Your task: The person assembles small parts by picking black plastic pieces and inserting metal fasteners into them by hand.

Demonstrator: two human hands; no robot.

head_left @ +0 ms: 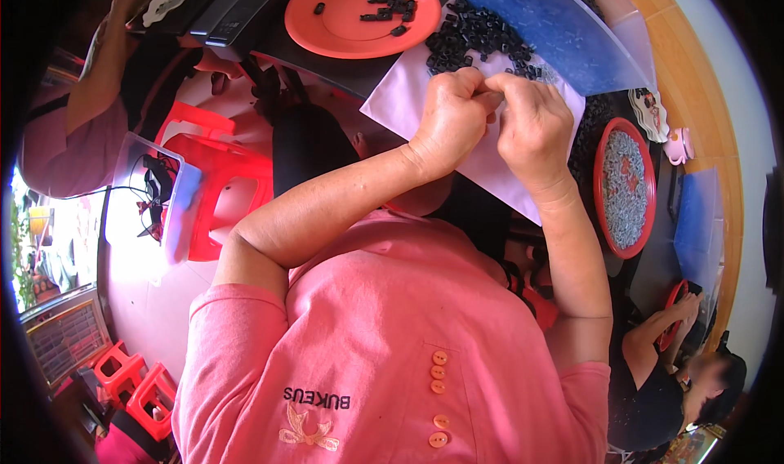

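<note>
Left hand (451, 114) and right hand (535, 125) meet fingertip to fingertip above the pale lilac sheet of paper (408, 103) on the dark table (327, 60); the fingers of both are curled shut and pinched together around something small — too hidden to name, though probably one of the small black plastic parts (478, 41) heaped just beyond the knuckles; whether each hand truly grips a piece I cannot tell.

To do this step well, judging from the pose: keep the pinch low over the sheet so a dropped piece lands on paper, not the floor; press with fingertips only, wrists steady; take one part at a time from the near edge of the heap.

Containers: round orange plastic plate (359, 15) at the top holds a small cluster of black parts, with one lying apart near its left rim; round red plastic plate (606, 149) to the right is filled nearly to the rim with tiny grey metal pieces; clear plastic box (151, 194) left of the table, beside a red plastic stool (224, 178), has dark cables and bits in it; translucent blue plastic sheet (555, 23) lies over the far part of the heap — nothing sits on it.
</note>
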